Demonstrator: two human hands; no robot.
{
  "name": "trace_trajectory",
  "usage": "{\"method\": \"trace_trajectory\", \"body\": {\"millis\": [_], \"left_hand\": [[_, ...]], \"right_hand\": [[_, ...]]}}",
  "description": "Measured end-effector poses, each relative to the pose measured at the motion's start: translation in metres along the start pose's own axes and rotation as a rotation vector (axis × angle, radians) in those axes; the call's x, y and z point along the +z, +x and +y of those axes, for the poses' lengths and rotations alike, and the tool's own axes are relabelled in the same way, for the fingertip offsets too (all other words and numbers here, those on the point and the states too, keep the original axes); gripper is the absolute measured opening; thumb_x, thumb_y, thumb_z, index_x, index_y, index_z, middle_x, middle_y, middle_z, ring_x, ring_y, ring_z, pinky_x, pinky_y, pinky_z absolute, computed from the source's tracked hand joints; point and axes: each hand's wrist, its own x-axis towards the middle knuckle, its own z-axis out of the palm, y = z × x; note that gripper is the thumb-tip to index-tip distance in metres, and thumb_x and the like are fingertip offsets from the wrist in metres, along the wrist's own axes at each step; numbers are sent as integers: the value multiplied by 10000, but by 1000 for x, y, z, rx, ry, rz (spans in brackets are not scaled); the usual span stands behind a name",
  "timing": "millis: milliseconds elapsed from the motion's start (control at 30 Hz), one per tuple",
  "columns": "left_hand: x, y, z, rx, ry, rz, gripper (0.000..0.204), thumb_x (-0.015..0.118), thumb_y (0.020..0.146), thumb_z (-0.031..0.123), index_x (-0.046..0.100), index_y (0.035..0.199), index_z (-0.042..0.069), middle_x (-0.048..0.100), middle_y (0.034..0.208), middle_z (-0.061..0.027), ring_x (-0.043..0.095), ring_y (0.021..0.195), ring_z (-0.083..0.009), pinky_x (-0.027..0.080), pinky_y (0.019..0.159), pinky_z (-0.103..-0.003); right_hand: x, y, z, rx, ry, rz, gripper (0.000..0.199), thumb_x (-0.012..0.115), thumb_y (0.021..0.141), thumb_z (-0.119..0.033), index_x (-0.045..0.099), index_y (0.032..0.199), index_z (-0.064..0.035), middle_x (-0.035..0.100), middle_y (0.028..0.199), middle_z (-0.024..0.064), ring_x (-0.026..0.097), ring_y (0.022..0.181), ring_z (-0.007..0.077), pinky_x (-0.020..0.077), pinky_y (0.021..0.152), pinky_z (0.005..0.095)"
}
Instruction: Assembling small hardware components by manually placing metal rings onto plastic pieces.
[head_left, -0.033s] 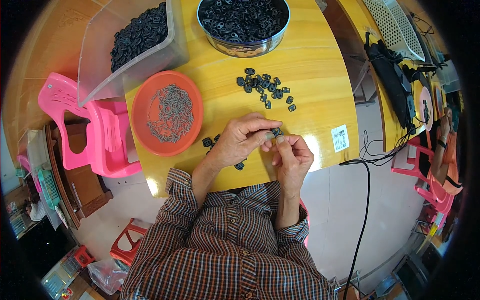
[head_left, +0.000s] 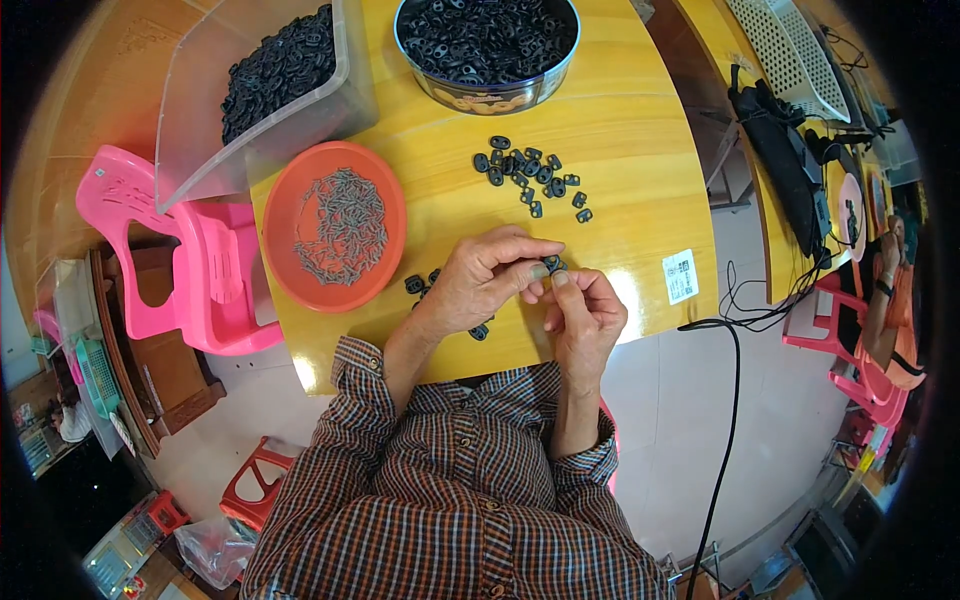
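Both of my hands meet over the near edge of a yellow wooden table point(head_left: 630, 140). My left hand point(head_left: 480, 280) and my right hand point(head_left: 585, 315) pinch a small black oval part point(head_left: 552, 264) between their fingertips. A loose cluster of the same black parts point(head_left: 530, 178) lies just beyond my hands. A few more black parts point(head_left: 415, 284) sit by my left wrist. Left of my hands, an orange dish point(head_left: 275, 230) holds small grey metal pieces point(head_left: 340, 225).
A round metal tin point(head_left: 480, 100) and a clear plastic bin point(head_left: 200, 130), both filled with black parts, stand at the far side. A white label point(head_left: 680, 277) sticks to the table's right edge. A pink chair point(head_left: 170, 250), a black cable point(head_left: 730, 400) and another person point(head_left: 885, 300) surround the table.
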Motion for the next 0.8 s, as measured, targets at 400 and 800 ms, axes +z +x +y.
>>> {"method": "trace_trajectory", "body": {"millis": [400, 800], "left_hand": [[-2, -1, -2, -29, -12, 20, 269, 569, 880, -42, 623, 1140, 6, 593, 913, -48, 602, 724, -85, 507, 644, -208], [-3, -2, 1, -33, -32, 32, 261, 563, 880, -45, 622, 1131, -5, 600, 912, -55, 612, 717, -93, 517, 649, -216]], "right_hand": [[2, 0, 2, 3, -61, -79, 147, 518, 954, -132, 567, 879, -15, 634, 757, 34, 478, 526, 44, 381, 481, 185], [1, 1, 2, -30, -158, -61, 160, 536, 944, -141, 549, 811, -52, 507, 632, -28, 376, 469, 24, 285, 418, 179]]}}
